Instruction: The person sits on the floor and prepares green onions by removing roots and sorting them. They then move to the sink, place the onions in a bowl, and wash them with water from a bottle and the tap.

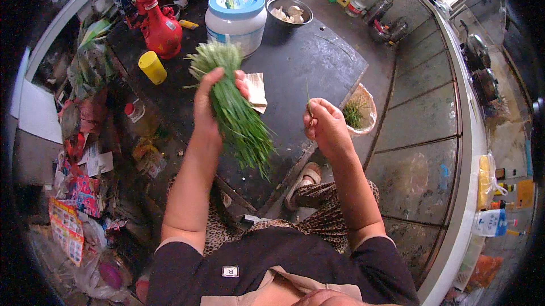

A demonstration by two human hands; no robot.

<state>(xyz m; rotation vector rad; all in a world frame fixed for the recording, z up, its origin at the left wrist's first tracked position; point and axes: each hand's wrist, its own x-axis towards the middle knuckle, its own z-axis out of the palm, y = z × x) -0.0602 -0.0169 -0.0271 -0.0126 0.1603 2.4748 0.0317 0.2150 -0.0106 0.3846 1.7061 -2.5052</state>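
My left hand is wrapped around a thick bunch of green chives, held above the dark table. The pale stem ends point away from me and the green tips hang toward my lap. Between the thumb and fingers of my right hand is a thin green blade. Just right of that hand, beyond the table's edge, a lined waste bin contains green trimmings. A piece of brown paper lies on the table, partly hidden by my left hand.
A white tub with a blue lid stands beside a metal bowl of garlic bulbs. Red gourd-shaped bottles and a yellow cylinder are on the left. Bags and papers clutter the lower left; a tiled counter borders the right.
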